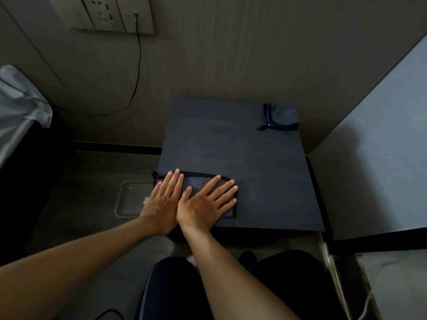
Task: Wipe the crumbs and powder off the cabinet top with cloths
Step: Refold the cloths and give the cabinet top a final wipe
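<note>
Both flat hands (184, 202) press a cloth (198, 183), seemingly lying left-right.

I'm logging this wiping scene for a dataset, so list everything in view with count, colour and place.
Cabinet top: one, dark grey, centre.
Flat cloth: one, grey with black trim, near-left corner of the cabinet top, under both hands.
Folded cloth: one, blue-grey, far-right corner of the top.
Wall socket panel: one, beige, upper left.
Cable: one, black, hanging from the panel.
Clear tray: one, on the floor left of the cabinet.
Left hand: flat on the cloth.
Right hand: flat on the cloth beside it.
</note>
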`<move>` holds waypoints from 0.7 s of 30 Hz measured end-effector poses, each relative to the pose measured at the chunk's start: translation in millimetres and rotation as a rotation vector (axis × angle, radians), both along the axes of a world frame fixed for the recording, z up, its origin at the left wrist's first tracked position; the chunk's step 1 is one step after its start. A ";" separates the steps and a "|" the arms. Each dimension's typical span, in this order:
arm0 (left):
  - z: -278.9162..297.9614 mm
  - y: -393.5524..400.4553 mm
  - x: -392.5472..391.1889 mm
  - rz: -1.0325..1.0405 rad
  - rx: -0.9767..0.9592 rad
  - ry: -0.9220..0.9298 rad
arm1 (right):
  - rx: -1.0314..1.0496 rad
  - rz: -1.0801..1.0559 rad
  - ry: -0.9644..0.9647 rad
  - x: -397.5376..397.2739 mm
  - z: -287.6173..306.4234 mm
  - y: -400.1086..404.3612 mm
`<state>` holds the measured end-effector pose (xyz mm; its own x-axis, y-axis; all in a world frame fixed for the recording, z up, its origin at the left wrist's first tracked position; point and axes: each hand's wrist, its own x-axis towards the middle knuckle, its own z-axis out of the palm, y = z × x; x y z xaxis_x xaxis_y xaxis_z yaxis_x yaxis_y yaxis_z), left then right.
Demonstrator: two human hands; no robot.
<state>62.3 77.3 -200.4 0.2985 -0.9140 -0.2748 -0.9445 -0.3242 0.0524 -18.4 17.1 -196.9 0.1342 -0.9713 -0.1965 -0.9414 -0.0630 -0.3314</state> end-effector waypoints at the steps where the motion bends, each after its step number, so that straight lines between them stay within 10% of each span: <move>1: 0.9 -6.7 1.9 -0.011 -0.007 -0.012 | 0.001 -0.003 0.003 3.2 0.0 -6.6; 21: -5.9 -214.4 46.4 0.005 -0.110 0.010 | -0.075 -0.021 0.073 46.8 -11.9 -217.1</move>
<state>108.8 -137.2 -206.3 0.3008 -0.9374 -0.1757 -0.9423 -0.3205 0.0969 28.4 -200.0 -208.8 0.1016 -0.9861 -0.1318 -0.9643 -0.0651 -0.2567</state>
